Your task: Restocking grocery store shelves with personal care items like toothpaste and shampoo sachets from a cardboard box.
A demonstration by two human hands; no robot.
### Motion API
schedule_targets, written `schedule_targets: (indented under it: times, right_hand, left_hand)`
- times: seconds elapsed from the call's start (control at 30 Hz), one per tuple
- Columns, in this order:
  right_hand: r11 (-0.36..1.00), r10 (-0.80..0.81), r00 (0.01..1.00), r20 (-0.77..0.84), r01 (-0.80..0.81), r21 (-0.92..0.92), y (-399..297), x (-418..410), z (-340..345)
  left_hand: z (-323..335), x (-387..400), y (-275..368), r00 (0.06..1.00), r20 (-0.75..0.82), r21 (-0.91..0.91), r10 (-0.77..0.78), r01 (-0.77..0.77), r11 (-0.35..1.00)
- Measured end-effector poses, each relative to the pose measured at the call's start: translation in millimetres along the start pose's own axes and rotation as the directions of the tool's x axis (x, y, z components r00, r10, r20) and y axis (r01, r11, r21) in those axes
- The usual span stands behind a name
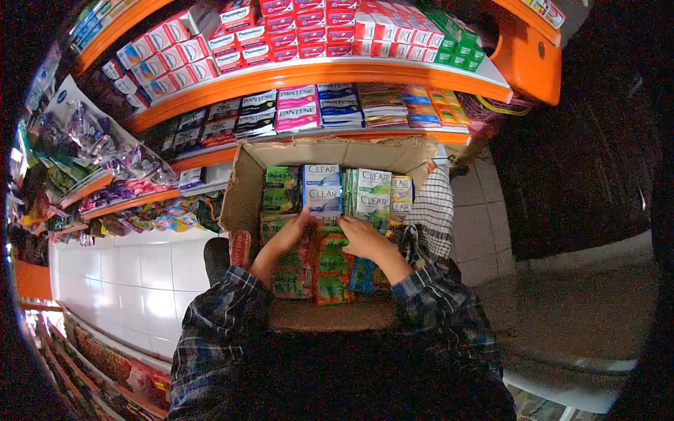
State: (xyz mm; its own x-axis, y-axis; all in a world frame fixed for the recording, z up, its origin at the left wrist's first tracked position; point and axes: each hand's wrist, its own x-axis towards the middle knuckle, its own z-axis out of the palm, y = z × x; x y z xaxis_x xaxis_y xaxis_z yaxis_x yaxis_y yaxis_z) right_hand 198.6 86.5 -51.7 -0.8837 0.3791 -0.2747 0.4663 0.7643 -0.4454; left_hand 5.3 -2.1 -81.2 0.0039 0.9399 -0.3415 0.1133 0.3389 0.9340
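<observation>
An open cardboard box (358,152) lies before me, filled with rows of sachet packs. My left hand (287,232) and my right hand (367,239) hold the lower end of a strip of blue-and-grey Clear shampoo sachets (323,193) from either side. Right of it lies a stack of green-and-white Clear sachets (373,196), then yellow-and-white ones (401,196) against the box's side. Green sachets (280,190) stand at the left. Nearer me, below my hands, are more green sachets (334,273). My fingers partly cover the blue strip's lower end.
Beyond the box, an orange-edged shelf (316,73) bears toothpaste boxes (310,31). A lower one holds Pantene and Zinc sachets (297,108). Hanging packets (89,126) crowd the left. A checked cloth (433,210) drapes by the box's right side. An orange container (529,63) stands at back right.
</observation>
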Motion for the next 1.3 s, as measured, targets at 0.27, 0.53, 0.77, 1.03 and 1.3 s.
schedule_targets:
  times: [0.27,0.53,0.77,1.03,1.3]
  right_hand:
    - [0.984,-0.083,0.966,0.246,0.040,0.174,-21.8,-14.5,-35.7]
    - [0.964,-0.127,0.804,0.581,-0.037,0.262,-14.2,-14.2,-41.4]
    - [0.996,0.039,0.998,0.052,-0.043,0.080,-2.3,8.0,-6.6]
    - [0.916,0.224,0.929,0.296,-0.304,0.263,-7.9,19.2,-16.2]
    - [0.953,-0.088,0.985,0.151,0.039,0.299,9.5,8.2,-32.3]
  left_hand:
    - [1.4,5.8,-0.8,0.990,-0.092,-0.367,-0.107,0.066,0.928]
    - [6.4,-3.7,9.8,0.988,-0.138,0.020,0.064,-0.062,0.998]
    - [5.7,5.1,-0.3,0.884,-0.402,0.422,0.240,-0.054,0.905]
    - [0.2,4.8,-2.4,0.852,-0.463,0.451,0.242,-0.008,0.892]
    - [8.3,-4.7,22.2,0.957,-0.263,0.076,0.120,-0.103,0.992]
